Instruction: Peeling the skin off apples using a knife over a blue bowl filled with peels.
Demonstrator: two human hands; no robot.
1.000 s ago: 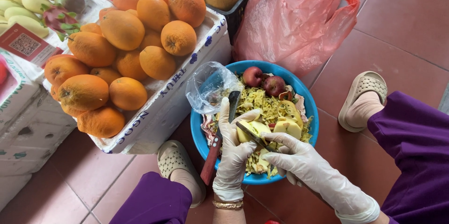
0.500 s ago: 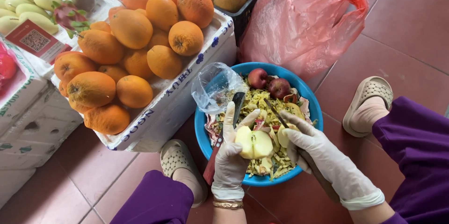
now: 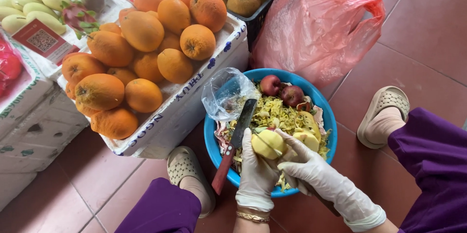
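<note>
Over the round blue plastic basin (image 3: 214, 138), the white-gloved left hand (image 3: 257, 172) has its grip clenched around a peeled pale-yellow fruit (image 3: 266, 143). The white-gloved right hand (image 3: 311, 172) touches that fruit from 3 o'clock, its grip grasping a dark tool handle I cannot make out clearly. A red-handled knife (image 3: 232, 148) rests on the basin's rim at 9 o'clock of the fruit. Two dark red apples (image 3: 282, 89) lie among peelings at 12 o'clock. A white foam box of oranges (image 3: 187, 104) stands at 10 o'clock.
</note>
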